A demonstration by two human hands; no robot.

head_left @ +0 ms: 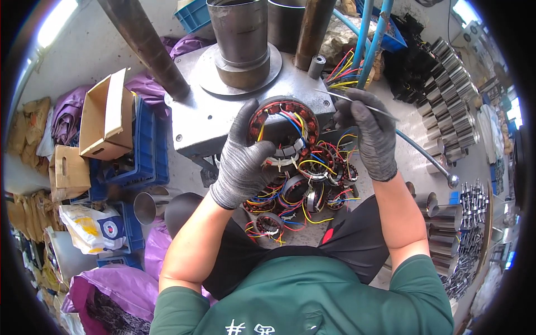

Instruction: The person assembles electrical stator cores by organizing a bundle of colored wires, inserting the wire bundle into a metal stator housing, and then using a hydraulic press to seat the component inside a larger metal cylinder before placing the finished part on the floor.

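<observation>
My left hand (243, 162), in a grey glove, is wrapped round the left side of a motor stator (310, 114). The ring is held tilted, in front of the press table's near edge, and blue, yellow and red wires show inside its opening. My right hand (373, 134), gloved too, pinches a thin metal rod (334, 95) to the right of the stator. The rod's left end points toward the table top, apart from the stator. Below, between my legs, lies a pile of stators (296, 191) with loose coloured wires.
Ahead stands a metal press table (192, 125) bearing a steel cylinder (237, 33) between thick posts (146, 47). A ball-ended lever (430, 159) slants past my right arm. Blue crates (146, 151) and cardboard boxes (103, 120) are at left; stacked metal sleeves (449, 106) stand at right.
</observation>
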